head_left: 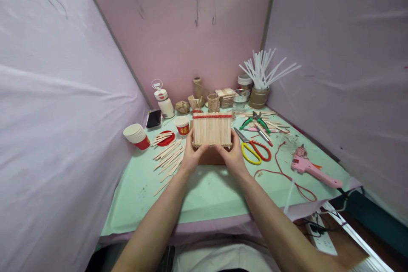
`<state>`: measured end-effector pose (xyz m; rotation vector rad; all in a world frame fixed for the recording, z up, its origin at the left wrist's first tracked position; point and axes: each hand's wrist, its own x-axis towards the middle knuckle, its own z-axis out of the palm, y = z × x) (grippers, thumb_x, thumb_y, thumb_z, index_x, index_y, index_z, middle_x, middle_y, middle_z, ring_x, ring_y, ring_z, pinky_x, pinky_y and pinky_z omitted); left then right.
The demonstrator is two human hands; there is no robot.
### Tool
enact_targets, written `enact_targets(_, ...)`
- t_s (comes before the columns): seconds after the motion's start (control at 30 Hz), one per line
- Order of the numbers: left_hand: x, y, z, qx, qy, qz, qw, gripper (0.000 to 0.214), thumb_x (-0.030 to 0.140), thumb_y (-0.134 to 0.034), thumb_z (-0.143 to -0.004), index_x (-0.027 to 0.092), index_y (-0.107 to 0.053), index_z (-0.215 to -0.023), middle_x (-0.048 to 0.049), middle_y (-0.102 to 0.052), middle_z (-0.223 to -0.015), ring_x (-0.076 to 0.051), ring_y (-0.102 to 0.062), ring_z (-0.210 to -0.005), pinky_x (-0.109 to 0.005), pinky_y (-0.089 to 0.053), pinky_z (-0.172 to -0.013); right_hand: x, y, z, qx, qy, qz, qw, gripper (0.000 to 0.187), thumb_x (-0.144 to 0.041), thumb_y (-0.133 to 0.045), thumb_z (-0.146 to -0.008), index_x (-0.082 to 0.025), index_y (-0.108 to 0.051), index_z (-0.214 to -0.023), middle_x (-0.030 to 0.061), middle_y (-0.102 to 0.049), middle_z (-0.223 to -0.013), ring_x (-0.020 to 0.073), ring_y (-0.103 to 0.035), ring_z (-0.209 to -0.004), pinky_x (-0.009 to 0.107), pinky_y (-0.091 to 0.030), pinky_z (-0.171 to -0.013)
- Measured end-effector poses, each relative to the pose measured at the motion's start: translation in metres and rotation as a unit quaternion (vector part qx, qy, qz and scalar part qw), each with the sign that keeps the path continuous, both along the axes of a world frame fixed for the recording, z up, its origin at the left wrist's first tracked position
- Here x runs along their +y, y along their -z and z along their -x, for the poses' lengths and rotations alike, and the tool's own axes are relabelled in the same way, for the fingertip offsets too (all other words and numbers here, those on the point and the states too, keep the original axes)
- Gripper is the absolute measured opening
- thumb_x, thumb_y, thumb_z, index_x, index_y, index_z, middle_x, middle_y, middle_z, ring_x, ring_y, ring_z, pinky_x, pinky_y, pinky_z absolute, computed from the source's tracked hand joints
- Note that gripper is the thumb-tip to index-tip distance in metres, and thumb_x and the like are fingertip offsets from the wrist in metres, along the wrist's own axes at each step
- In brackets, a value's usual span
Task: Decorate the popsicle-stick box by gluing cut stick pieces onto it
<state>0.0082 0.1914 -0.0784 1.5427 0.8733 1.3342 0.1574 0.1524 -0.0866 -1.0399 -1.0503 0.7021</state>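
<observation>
stick panel (pixel 212 131) between left hand (pixel 191 156) and right hand (pixel 235 156), equally near, long axis crosswise; both grasp its lower corners.

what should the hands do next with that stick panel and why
I'd probably press the wooden stick panel gently along its lower edge to test whether it sits firmly. The left hand and right hand grip its two lower corners, and a brown surface shows just below; from this view I can't tell whether panel and surface are joined.
</observation>
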Motion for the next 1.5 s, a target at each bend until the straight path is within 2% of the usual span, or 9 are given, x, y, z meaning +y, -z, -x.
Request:
enact_targets(0.23,0.001,0.001,0.001,-0.012,0.017,0.029,0.999,0.081,0.047,-0.072,-0.078,0.025,-0.034,-0.145,-0.0102,-0.040,-0.153,-0.029,-0.039,-0.140,-0.039,-0.039,-0.113,0.000,0.001,0.000,0.004,0.011,0.002,1.000,0.078,-0.043,-0.073,-0.074,-0.019,-0.038,-0.139,0.0171,-0.047,-0.143,0.0290,-0.046,-0.133,0.049,-0.040,-0.110)
enact_targets(0.37,0.003,0.005,0.002,-0.029,0.026,0.052,0.998,0.076,0.045,-0.069,-0.080,0.028,-0.034,-0.145,-0.0079,-0.041,-0.152,-0.027,-0.042,-0.139,-0.039,-0.041,-0.111,0.001,0.004,-0.001,0.008,0.003,0.004,1.000,0.080,-0.044,-0.074,-0.074,-0.020,-0.037,-0.141,0.0170,-0.047,-0.144,0.0297,-0.047,-0.132,0.049,-0.044,-0.106)
enact_targets(0.63,0.005,0.008,0.002,-0.035,0.030,0.067,0.997,0.077,0.044,-0.069,-0.081,0.028,-0.033,-0.146,-0.0088,-0.038,-0.155,-0.028,-0.041,-0.139,-0.041,-0.041,-0.112,0.004,0.004,-0.004,0.020,0.004,0.005,1.000,0.080,-0.044,-0.074,-0.073,-0.019,-0.037,-0.139,0.0172,-0.045,-0.146,0.0285,-0.045,-0.135,0.047,-0.041,-0.110)
enact_targets(1.03,0.004,0.004,-0.001,-0.096,0.054,0.098,0.989,0.079,0.042,-0.070,-0.077,0.027,-0.033,-0.146,-0.0085,-0.033,-0.158,-0.028,-0.036,-0.143,-0.039,-0.040,-0.112,0.003,0.000,-0.005,0.051,0.008,0.020,0.998,0.080,-0.046,-0.075,-0.070,-0.017,-0.041,-0.136,0.0170,-0.049,-0.143,0.0285,-0.048,-0.131,0.045,-0.039,-0.110)
enact_targets(1.23,0.005,-0.001,-0.003,-0.148,0.050,0.139,0.978,0.082,0.046,-0.074,-0.075,0.024,-0.035,-0.144,-0.0115,-0.036,-0.156,-0.032,-0.037,-0.142,-0.045,-0.039,-0.112,0.005,0.003,-0.005,0.074,-0.001,0.053,0.996,0.080,-0.048,-0.071,-0.073,-0.020,-0.038,-0.140,0.0140,-0.049,-0.144,0.0260,-0.048,-0.132,0.043,-0.038,-0.111)
enact_targets(1.37,-0.001,-0.006,0.003,-0.097,0.057,0.120,0.986,0.082,0.051,-0.073,-0.077,0.024,-0.034,-0.145,-0.0123,-0.037,-0.155,-0.030,-0.037,-0.142,-0.044,-0.036,-0.115,0.006,0.002,-0.008,0.083,-0.013,0.104,0.991,0.077,-0.051,-0.064,-0.077,-0.024,-0.035,-0.143,0.0104,-0.052,-0.140,0.0240,-0.053,-0.126,0.039,-0.044,-0.105)
enact_targets(1.5,-0.020,-0.003,0.012,0.026,0.026,0.090,0.995,0.086,0.046,-0.072,-0.079,0.019,-0.028,-0.148,-0.0161,-0.051,-0.144,-0.029,-0.048,-0.134,-0.043,-0.042,-0.109,0.002,-0.006,-0.020,0.063,-0.037,0.200,0.977,0.072,-0.052,-0.062,-0.078,-0.025,-0.040,-0.141,0.0088,-0.061,-0.127,0.0234,-0.061,-0.115,0.036,-0.050,-0.095)
